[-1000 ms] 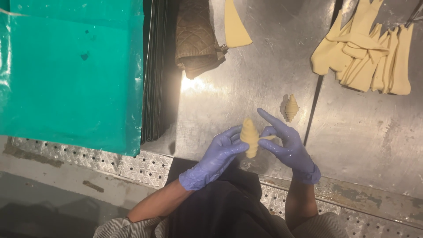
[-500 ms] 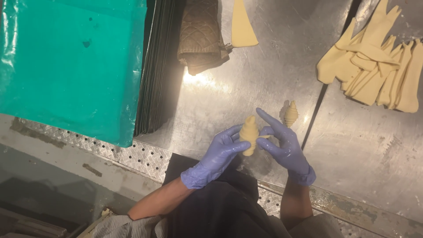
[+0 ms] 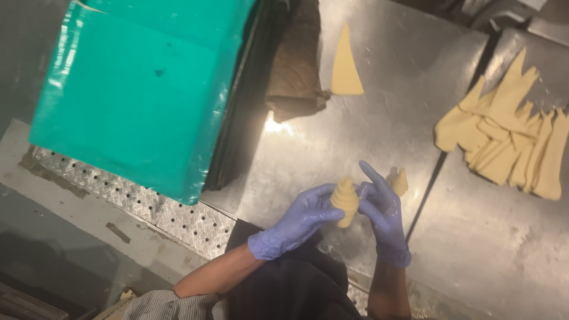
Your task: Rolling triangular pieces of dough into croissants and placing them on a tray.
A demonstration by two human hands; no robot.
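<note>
A rolled dough piece [image 3: 345, 200] is hovering over a steel worktop [image 3: 379, 136]. The gloved left hand [image 3: 302, 216] and right hand [image 3: 382, 207] are both grasping it, fingers curled.

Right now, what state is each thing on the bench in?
Left hand: gloved, holding the rolled dough.
Right hand: gloved, on the same roll, forefinger raised.
Rolled dough: rolled up, held above the table.
Second roll: rolled, lying on the table.
Single triangle: flat, unrolled.
Triangle pile: flat, overlapping.
Green sheet: spread flat.
</note>
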